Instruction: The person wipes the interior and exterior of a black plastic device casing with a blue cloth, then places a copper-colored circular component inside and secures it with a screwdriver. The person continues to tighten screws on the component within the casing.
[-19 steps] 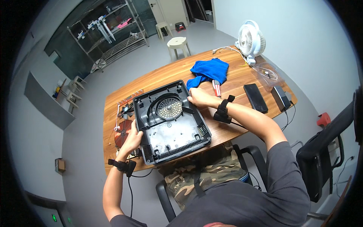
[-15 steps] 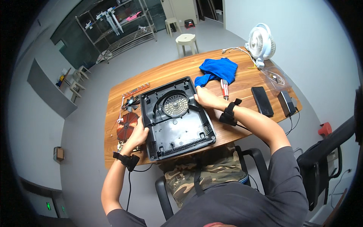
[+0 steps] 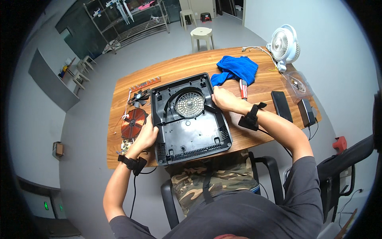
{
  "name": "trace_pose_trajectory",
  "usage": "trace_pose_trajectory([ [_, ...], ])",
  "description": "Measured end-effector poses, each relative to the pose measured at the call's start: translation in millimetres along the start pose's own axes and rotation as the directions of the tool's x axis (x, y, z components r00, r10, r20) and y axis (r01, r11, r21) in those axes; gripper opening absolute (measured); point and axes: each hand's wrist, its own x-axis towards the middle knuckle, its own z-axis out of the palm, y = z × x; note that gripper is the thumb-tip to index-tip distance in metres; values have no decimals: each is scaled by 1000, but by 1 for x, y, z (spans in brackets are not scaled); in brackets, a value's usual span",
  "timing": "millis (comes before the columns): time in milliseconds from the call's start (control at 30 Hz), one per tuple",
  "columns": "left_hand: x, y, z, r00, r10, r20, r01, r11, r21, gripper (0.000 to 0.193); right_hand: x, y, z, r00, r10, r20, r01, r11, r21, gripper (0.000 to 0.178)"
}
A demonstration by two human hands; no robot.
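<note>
A black plastic appliance base (image 3: 187, 131), like the lower shell of an induction cooker, lies open side up at the table's near edge. A round vent grille (image 3: 190, 104) is set in its far half. My left hand (image 3: 147, 133) grips its left side, the fingers partly hidden. My right hand (image 3: 226, 98) holds the upper right side. Beside my left hand are a copper coil disc (image 3: 134, 123) and a partly covered circuit board (image 3: 126, 145). Farther back lie a small black fan (image 3: 139, 97) and a narrow orange-red strip (image 3: 145, 83).
A blue cloth (image 3: 238, 68) partly covers a screwdriver-like tool with a patterned handle (image 3: 243, 88). To the right are a black phone-like slab (image 3: 281, 106), a black box (image 3: 306, 112) with cables, a clear bag (image 3: 297, 85) and a white desk fan (image 3: 284, 46). The wooden table (image 3: 179, 65) has rounded edges.
The whole view has shifted slightly, so the table and its things appear higher. Both hands keep their hold on the black base, which stays in nearly the same place on the table.
</note>
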Motion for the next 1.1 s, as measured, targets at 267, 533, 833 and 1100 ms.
trace_pose_trajectory([
  [267,3,-31,12,987,131,-92,-118,983,140,66,-6,-3,4,999,23,27,-23,1000,6,28],
  [533,-6,-7,11,999,36,7,-37,958,284,71,-5,-16,1,978,147,148,-145,989,-30,38],
  [833,2,-21,19,990,136,22,-136,938,320,74,-6,-7,6,979,162,125,-157,986,-47,40],
  [1100,0,-23,16,992,120,32,-125,951,284,74,-8,-8,8,994,94,51,-94,995,11,34],
])
